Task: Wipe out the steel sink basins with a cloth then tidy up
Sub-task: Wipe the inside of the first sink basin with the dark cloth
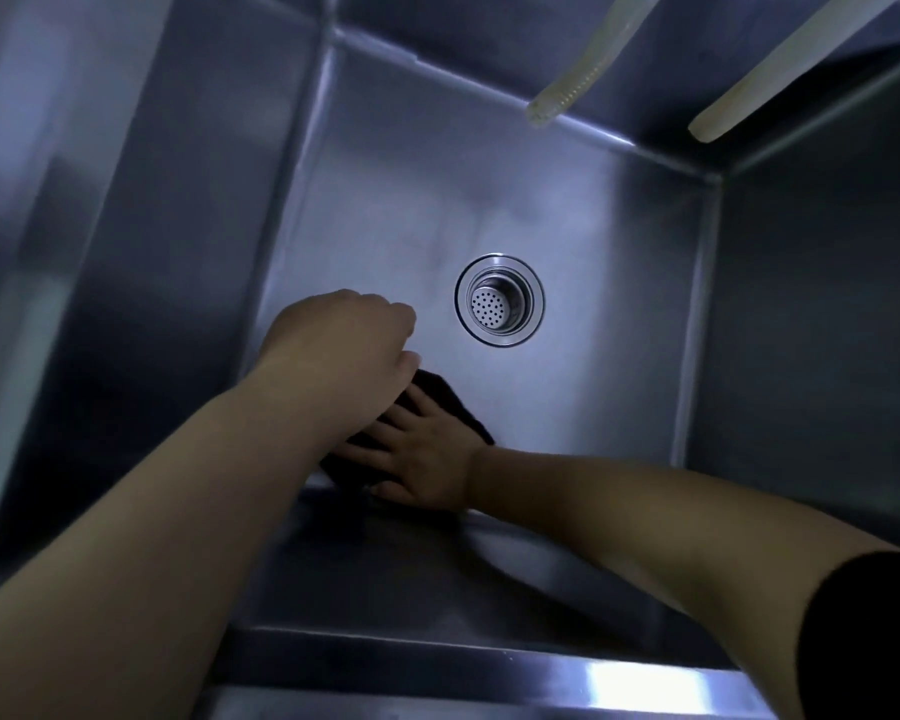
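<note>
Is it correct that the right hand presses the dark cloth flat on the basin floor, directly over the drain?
Not quite. The right hand does press the dark cloth flat on the basin floor, but beside the drain, near the front wall, not over it. The head view shows the drain uncovered.

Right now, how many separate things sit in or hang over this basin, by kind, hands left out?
Dark cloth: 1
Drain strainer: 1
Pale hoses hanging above, one ribbed, one smooth: 2
Total: 4
</note>
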The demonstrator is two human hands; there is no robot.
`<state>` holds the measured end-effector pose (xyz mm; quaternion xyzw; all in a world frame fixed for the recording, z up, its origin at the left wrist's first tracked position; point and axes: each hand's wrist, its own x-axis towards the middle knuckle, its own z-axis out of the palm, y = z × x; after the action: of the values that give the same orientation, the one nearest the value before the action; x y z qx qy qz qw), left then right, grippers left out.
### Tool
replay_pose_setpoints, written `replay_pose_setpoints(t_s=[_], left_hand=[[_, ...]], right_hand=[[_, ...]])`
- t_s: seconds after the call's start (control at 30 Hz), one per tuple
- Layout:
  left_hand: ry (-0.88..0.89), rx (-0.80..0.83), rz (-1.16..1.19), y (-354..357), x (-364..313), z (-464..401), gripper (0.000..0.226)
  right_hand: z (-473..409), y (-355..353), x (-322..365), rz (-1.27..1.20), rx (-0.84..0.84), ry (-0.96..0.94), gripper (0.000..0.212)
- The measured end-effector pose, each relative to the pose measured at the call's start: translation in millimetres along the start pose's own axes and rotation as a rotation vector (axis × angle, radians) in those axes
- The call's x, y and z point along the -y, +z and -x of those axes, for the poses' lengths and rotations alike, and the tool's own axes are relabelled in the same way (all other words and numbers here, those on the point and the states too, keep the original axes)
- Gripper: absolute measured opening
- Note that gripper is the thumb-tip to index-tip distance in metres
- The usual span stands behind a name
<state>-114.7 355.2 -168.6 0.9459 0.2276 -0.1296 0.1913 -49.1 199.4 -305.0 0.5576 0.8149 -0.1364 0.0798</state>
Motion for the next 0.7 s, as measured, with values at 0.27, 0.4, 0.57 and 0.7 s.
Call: replay_pose_setpoints(t_s=[0.27, 0.4, 0.57, 0.7], left_hand=[[-0.063, 0.107, -0.090, 14.9, 11.4, 1.0, 0.028], [-0.081, 0.200, -0.120, 19.4, 12.2, 0.8, 0.040], [-0.103, 0.228, -0.157, 16.4, 11.4, 3.6, 0.041], [-0.105, 0.222, -0.188, 12.0, 3.4, 12.0, 0.039]], right_hand=[[26.5, 6.6, -9.6, -0.026, -0.009, -0.103, 0.056], [105.9, 22.6, -40.1, 0.024, 0.005, -0.102, 0.057], [172.4, 19.8, -71.8, 0.019, -0.017, 0.222, 0.057], [183.2, 2.3, -83.1, -0.101, -0.080, 0.886, 0.059]])
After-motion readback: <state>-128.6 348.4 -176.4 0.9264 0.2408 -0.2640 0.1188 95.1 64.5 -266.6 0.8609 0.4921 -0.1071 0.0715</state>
